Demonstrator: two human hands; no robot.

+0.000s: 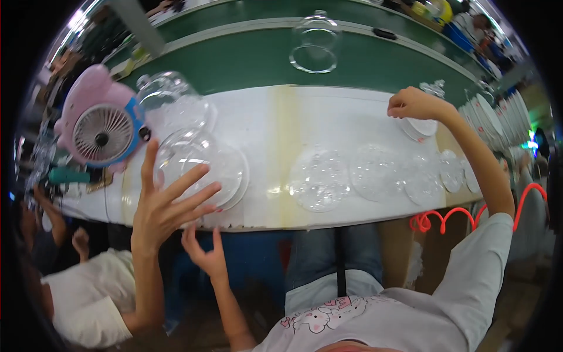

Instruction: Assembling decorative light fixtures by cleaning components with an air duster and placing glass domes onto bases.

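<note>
My left hand (206, 256) is just off the near table edge, fingers apart and holding nothing I can see. My right hand (417, 105) reaches to the far right of the table, its fingers curled together. Whether something small sits in them is hidden. Below that hand lies a round white disc (423, 127) with a small red mark. A co-worker's spread hand (167, 205) hovers at the left, over a clear dome (190, 149) on a white round base (241, 179). Between my hands, several clear round plastic pieces (319, 182) lie in a row along the near edge.
A pink and blue fan (101, 135) stands at the left, beside another clear dome (170, 94). A clear bell-shaped cover (315, 44) is on the green surface beyond. Stacked white discs (489, 120) stand at the right. A red coiled hose (446, 218) hangs by my right arm.
</note>
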